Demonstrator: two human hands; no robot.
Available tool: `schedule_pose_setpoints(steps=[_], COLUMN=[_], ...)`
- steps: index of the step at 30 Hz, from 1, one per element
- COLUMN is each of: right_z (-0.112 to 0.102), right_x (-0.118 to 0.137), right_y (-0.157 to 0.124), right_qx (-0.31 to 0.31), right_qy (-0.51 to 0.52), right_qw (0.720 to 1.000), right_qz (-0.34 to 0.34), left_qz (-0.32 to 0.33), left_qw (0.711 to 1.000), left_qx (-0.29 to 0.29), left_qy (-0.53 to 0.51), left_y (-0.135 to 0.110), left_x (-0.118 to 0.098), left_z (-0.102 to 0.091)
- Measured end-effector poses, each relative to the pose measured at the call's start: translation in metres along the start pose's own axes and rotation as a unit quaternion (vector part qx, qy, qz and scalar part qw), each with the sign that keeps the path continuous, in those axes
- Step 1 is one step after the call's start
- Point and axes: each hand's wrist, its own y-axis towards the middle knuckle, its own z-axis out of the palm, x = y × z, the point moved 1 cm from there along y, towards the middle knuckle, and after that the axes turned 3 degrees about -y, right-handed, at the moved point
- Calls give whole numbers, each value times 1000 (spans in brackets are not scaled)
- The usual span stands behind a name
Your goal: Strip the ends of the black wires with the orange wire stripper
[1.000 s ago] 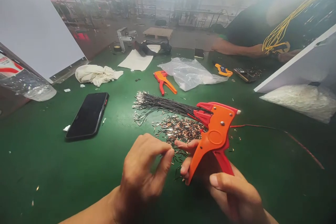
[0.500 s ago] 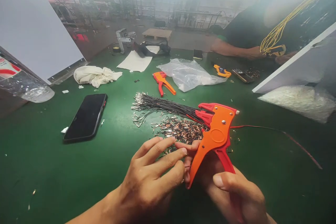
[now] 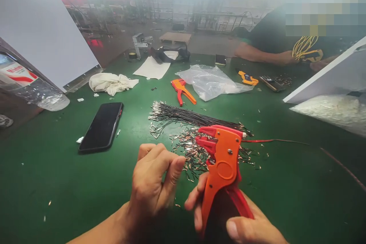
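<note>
Right hand (image 3: 254, 228): fingers wrapped around orange-and-red wire stripper (image 3: 225, 156). Left hand (image 3: 154, 179): fingers curled, thumb pressed to index; any pinched item indiscernible. Black wires (image 3: 197, 116) lie beyond.

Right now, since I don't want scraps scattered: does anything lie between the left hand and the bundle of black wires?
Yes. Loose silvery pieces lie before the left end of the bundle of black wires, and a heap of wire scraps lies along its near side, beyond the left hand.
</note>
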Motion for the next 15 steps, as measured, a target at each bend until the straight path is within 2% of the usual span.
schedule_pose_setpoints(steps=[4, 8, 15], right_z=[6, 13, 6], right_x=[-1, 2, -3], right_y=[-2, -2, 4], right_qx=[-7, -25, 31], right_qy=[-65, -76, -158], right_qw=[998, 996, 986], right_qz=[2, 42, 51], left_qz=[-17, 0, -9], left_qw=[999, 999, 999], left_qx=[43, 47, 33], left_qy=[-23, -27, -22], left_y=[-1, -1, -8], left_x=[-3, -7, -10], left_z=[2, 3, 9])
